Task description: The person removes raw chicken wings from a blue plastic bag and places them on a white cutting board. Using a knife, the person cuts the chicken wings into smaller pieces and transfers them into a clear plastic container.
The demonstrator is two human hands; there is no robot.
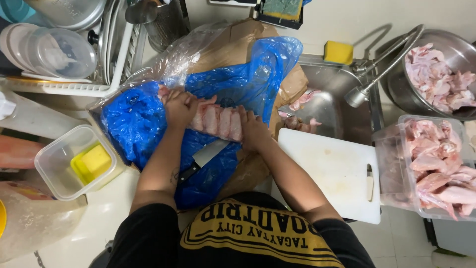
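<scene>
We press our left hand [179, 106] and right hand [253, 130], fingers closed, against either end of the row of raw chicken wings [218, 121] on the blue plastic bag [134, 124], squaring them, knife [201, 161] lying beside.

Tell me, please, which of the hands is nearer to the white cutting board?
Right. The right hand grips the row of chicken pieces just left of the cutting board; the left hand holds the row's far end.
</scene>
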